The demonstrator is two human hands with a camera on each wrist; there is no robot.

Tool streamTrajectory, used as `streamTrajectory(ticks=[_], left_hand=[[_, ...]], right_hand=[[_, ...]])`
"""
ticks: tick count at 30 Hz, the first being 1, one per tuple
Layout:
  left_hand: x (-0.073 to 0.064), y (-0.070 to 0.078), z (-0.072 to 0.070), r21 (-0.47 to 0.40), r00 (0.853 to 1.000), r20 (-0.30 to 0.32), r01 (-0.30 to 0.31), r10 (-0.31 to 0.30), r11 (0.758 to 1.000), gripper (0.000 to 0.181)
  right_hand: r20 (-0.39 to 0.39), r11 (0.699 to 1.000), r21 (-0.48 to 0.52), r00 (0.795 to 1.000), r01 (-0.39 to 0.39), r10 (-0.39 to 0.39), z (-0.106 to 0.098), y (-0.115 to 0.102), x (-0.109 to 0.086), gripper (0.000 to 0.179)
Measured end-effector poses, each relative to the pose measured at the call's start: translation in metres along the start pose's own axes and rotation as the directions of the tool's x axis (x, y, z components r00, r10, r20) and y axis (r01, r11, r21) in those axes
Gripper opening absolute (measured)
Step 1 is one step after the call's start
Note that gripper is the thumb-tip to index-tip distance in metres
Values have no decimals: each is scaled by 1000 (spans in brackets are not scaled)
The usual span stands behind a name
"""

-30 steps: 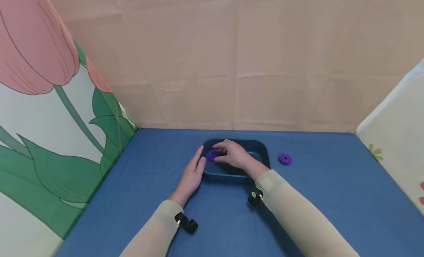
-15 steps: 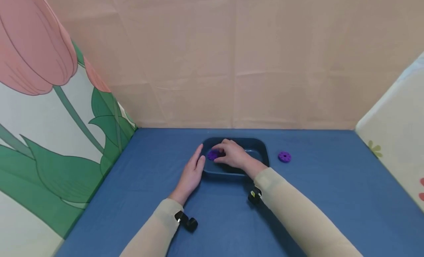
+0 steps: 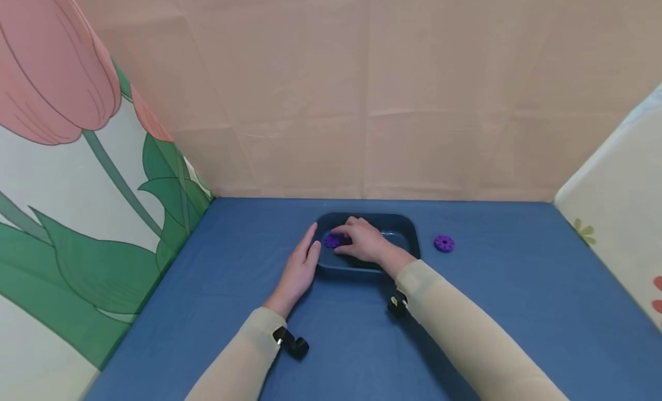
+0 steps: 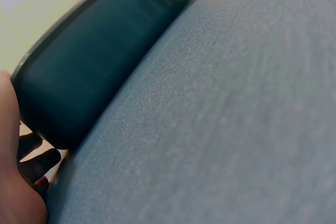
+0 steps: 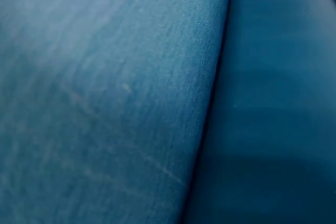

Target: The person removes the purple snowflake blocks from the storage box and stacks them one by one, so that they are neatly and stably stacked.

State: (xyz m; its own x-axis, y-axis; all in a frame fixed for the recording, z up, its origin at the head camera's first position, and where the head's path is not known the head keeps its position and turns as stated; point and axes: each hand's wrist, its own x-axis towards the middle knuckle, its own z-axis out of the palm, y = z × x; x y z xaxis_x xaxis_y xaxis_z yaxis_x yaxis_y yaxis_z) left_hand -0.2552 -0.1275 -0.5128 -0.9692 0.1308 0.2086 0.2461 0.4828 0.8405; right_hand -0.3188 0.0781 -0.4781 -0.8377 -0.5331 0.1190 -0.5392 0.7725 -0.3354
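A dark blue rectangular tray (image 3: pixel 372 270) sits on the blue-covered table. My left hand (image 3: pixel 300 266) lies along the tray's left end with fingers extended, touching its side; in the left wrist view, the thumb reaches the wall and darker fingertips show past the corner. Inside the tray, at its left end, is a purple disc (image 3: pixel 331 241). My right hand (image 3: pixel 364 241) reaches over the front rim, its thumb and fingers curled about the disc's edge, partly covering it. A second purple disc (image 3: pixel 444 243), with small holes around its face, lies outside, right of the tray.
The blue table cover (image 3: pixel 248 240) extends around the tray on all sides. A beige cloth backdrop (image 3: pixel 362 102) hangs behind the table. Printed floral panels flank it, the left one with a large tulip (image 3: pixel 57 68). Small black cameras are strapped at both wrists.
Both hands, the tray and the discs keep nearly the same places. The whole head view has shifted slightly.
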Motion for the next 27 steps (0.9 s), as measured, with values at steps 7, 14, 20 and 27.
streamTrajectory(ticks=[7,14,20,27], left_hand=[[0,-1,0,-8,1000,5,1,-1,1000,60],[-1,0,0,-6,1000,1,0,0,1000,54],[0,0,0,-14,1000,-6,-10,10,1000,49],[0,0,0,-7,1000,0,-3,3,1000,50]], right_hand=[[16,1000,-9,1000,2,-2,-1,-3,-1,48],[29,1000,-26,1000,-8,9,2,-1,0,49],[18,1000,-17,1000,-11,12,4,1,0,45],[18,1000,-14,1000,-11,11,4,1,0,46]])
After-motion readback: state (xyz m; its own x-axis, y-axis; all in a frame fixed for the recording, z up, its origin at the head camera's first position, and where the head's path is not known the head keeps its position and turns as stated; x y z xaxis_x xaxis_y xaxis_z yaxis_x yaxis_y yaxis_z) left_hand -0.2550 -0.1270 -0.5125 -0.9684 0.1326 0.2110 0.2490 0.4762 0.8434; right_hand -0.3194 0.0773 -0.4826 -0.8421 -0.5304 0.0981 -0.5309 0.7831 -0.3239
